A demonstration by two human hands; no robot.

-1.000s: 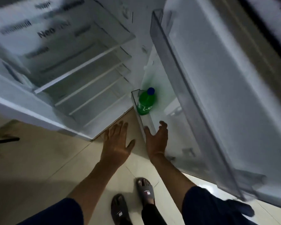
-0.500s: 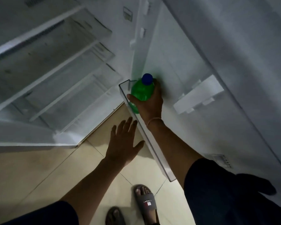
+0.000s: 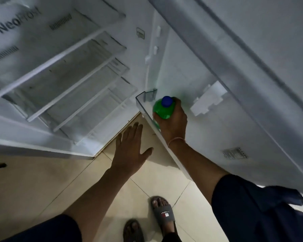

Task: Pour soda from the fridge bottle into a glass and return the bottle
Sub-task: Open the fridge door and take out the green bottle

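Two big things fill our view: the open fridge on the left, its glass shelves bare, and its door swung wide on the right. Below them we see the pale tiled floor. Low on the inside of the door runs a clear plastic bin, and the green bottle stands in its far corner, upright, its blue cap pointing up at us. Our right hand reaches into that bin and wraps the bottle's shoulder from the door side, thumb on the near side and fingers behind; this grip is clenched on the bottle. Whether the bottle's base rests on the bin floor, we cannot tell. Our left hand hangs over the floor just beside the bin's outer wall, palm down, fingers spread, its grip released and touching nothing. A thin band circles the right wrist. At the bottom edge are two sandalled feet.
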